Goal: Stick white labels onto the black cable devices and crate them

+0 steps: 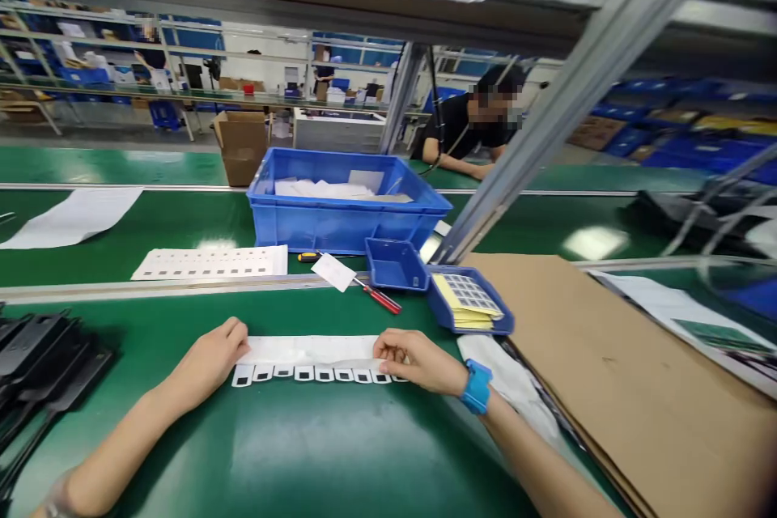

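Note:
A long white strip (pixel 309 352) with a row of small dark-centred tabs along its near edge lies flat on the green bench. My left hand (pixel 210 358) presses its left end with curled fingers. My right hand (pixel 416 358), a blue band on its wrist, pinches the strip's right end. Both hands rest on the bench surface.
A large blue bin (pixel 340 218) holds white sheets; a small empty blue tray (pixel 394 263) and a blue tray of yellow label sheets (pixel 467 303) stand in front. A red-handled screwdriver (pixel 380 298), brown cardboard (pixel 607 372), black parts (pixel 42 364), a perforated white sheet (pixel 210 263). A seated person (pixel 470 133) works across the belt.

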Available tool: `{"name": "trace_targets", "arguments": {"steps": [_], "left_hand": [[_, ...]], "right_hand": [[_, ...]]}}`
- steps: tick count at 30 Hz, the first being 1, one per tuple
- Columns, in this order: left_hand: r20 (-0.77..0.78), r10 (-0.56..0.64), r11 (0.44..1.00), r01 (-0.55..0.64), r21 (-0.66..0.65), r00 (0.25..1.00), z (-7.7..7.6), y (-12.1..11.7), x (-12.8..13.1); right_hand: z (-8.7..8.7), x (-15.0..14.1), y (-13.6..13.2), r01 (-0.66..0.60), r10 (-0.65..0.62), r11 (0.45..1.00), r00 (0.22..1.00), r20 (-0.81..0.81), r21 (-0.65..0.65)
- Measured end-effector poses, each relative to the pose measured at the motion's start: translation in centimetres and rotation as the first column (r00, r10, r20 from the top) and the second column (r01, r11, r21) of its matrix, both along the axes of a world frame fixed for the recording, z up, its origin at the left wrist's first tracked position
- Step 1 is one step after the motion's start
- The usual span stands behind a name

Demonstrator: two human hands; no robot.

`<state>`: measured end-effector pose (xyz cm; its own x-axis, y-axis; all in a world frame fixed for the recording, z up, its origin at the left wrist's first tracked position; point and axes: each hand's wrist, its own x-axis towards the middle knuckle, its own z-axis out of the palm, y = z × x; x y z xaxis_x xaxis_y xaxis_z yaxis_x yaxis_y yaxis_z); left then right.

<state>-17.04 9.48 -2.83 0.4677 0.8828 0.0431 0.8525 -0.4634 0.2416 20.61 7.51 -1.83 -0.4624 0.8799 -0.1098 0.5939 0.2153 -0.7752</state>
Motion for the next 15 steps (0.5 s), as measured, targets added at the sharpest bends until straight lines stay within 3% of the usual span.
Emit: {"name": "trace_targets", "arguments": {"steps": [3, 7, 11, 15], "left_hand": [[0.013, 0.009, 1.0, -0.009, -0.014, 1.0, -0.2, 0.2, -0.3], [0.154, 0.01, 0.999, -0.002, -0.051, 0.988, -0.6, 0.3, -0.4], [0.245, 0.016, 0.998, 0.001, -0.07, 0.969, -0.4, 0.0, -0.4], [0.36, 0.042, 0.994, -0.003, -0.11, 0.932, 0.4, -0.9, -1.0]], "right_hand": [[0.3, 1.1, -1.3, 0.087, -0.093, 0.993, 0.993, 0.07, 0.081], [-0.4, 1.2, -1.2, 0.189, -0.201, 0.976, 0.973, 0.11, 0.107], [-0.4, 0.5, -0.1, 0.173, -0.183, 0.979, 0.978, 0.099, 0.104], [0.5, 0.6, -0.3, 0.08, -0.092, 0.986, 0.992, 0.08, 0.146]]}}
